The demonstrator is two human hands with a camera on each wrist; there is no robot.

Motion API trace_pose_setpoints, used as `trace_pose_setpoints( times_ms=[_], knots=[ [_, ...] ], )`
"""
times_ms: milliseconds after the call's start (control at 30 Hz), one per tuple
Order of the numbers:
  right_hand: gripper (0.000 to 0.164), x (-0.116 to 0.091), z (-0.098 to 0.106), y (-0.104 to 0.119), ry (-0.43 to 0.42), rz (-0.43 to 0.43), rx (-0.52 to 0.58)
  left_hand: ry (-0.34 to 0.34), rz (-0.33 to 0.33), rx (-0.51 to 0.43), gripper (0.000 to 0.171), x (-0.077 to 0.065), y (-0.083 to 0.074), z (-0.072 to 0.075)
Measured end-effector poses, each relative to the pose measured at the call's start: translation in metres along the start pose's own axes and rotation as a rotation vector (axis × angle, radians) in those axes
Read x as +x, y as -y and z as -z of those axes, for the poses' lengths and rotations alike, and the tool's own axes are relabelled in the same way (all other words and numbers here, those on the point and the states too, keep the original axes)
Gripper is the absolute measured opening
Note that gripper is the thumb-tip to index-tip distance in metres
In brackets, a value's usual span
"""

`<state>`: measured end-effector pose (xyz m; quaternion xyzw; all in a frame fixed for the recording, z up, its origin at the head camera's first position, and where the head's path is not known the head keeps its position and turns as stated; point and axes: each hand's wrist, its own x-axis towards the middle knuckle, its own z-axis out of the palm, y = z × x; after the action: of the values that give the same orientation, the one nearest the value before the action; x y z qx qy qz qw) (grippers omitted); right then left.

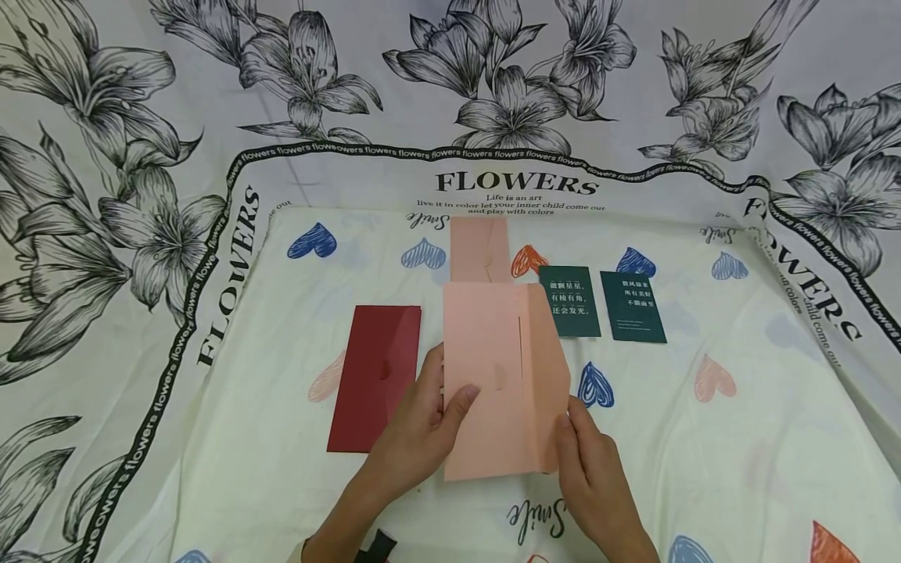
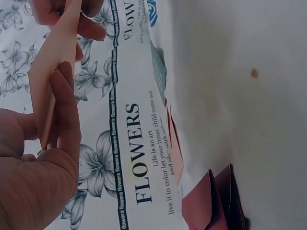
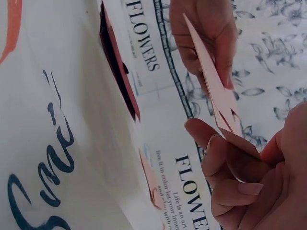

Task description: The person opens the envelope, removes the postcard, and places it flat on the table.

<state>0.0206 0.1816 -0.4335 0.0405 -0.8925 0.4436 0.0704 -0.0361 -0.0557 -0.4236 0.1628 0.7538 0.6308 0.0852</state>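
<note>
A pink paper envelope (image 1: 486, 336) is held up over the table, its pointed flap (image 1: 549, 375) folded out to the right. My left hand (image 1: 422, 426) grips its left edge, thumb lying on the face and fingers behind. At the flap's lower right edge, my right hand (image 1: 598, 473) pinches the paper between thumb and fingers. Both wrist views show the envelope nearly edge-on between the hands. Left of it lies a dark red envelope (image 1: 373, 375), partly covered by my left hand. Another pink envelope (image 1: 479, 246) lies behind, its near part hidden by the held one.
Two dark green cards with white writing, a left one (image 1: 573, 309) and a right one (image 1: 633, 313), lie at the back right. A white cloth (image 1: 760, 438) with hearts and lettering covers the table. Some black object (image 1: 380, 545) shows beside my left forearm.
</note>
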Motion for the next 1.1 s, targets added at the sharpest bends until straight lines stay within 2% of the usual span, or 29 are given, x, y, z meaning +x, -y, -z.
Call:
trace_pose_setpoints(
  times_ms=[200,267,467,567,667,833,1000,1100],
  knots=[
    [0.024,0.001,0.000,-0.004,0.002,-0.014,0.073,-0.001,0.000,0.000,0.057,0.000,0.000,0.000],
    [0.026,0.001,0.000,-0.005,0.021,-0.031,0.139,0.004,-0.002,-0.015,0.057,0.000,0.000,0.000],
    [0.027,0.004,0.006,-0.006,0.120,-0.165,0.356,0.038,-0.015,-0.127,0.058,0.000,0.000,0.002],
    [0.028,0.005,0.008,-0.004,0.141,-0.237,0.396,0.052,-0.015,-0.165,0.058,-0.001,-0.001,0.003],
    [0.027,0.006,0.009,-0.002,0.145,-0.273,0.412,0.066,-0.008,-0.186,0.057,-0.001,-0.002,0.003],
    [0.029,0.007,0.009,-0.001,0.112,-0.267,0.422,0.072,-0.005,-0.209,0.058,-0.001,-0.003,0.004],
    [0.047,0.010,0.005,-0.001,0.035,-0.245,0.453,0.068,-0.009,-0.208,0.059,-0.002,-0.002,0.004],
    [0.043,0.010,0.003,-0.001,0.005,-0.190,0.456,0.064,-0.012,-0.224,0.061,-0.002,-0.002,0.004]
  ],
)
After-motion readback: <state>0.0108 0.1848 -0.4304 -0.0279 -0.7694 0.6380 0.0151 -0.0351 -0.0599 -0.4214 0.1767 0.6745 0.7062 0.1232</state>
